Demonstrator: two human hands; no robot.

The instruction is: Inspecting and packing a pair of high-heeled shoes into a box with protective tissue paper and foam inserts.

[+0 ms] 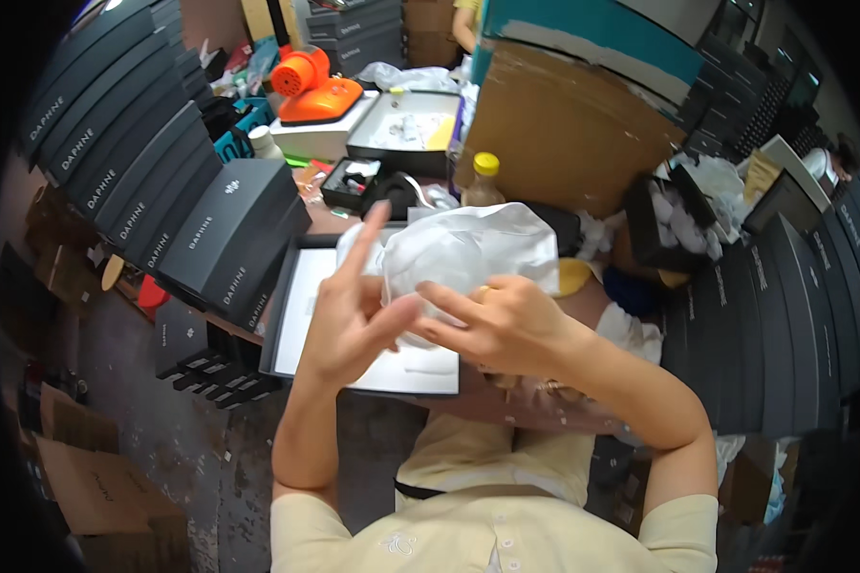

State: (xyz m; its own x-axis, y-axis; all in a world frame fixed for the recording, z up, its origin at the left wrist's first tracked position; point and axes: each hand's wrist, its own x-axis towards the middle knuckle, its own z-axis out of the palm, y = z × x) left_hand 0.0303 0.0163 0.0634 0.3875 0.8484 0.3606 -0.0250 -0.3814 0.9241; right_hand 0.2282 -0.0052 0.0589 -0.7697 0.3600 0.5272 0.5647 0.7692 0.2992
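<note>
A crumpled white wrapping sheet [506,239], thin and slightly see-through, is held up in front of me; whether it is paper or plastic, and what is inside it, I cannot make out. Gathered at its near edge, the sheet is pinched by the bent fingers of my right hand [511,325]. My left hand [349,320] is raised at the sheet's left side, index finger stretched up and thumb pointing toward the right fingertips, slightly blurred. Beneath both hands lies a shallow dark-rimmed box [279,329] with a white inside, partly hidden by my arms and the sheet.
Stacks of dark shoe boxes rise on the left [225,220] and right [784,315]. Behind the sheet stand a yellow-capped bottle [485,177] and a large cardboard box [564,124]. An orange device [320,91] and an open box [401,115] sit farther back.
</note>
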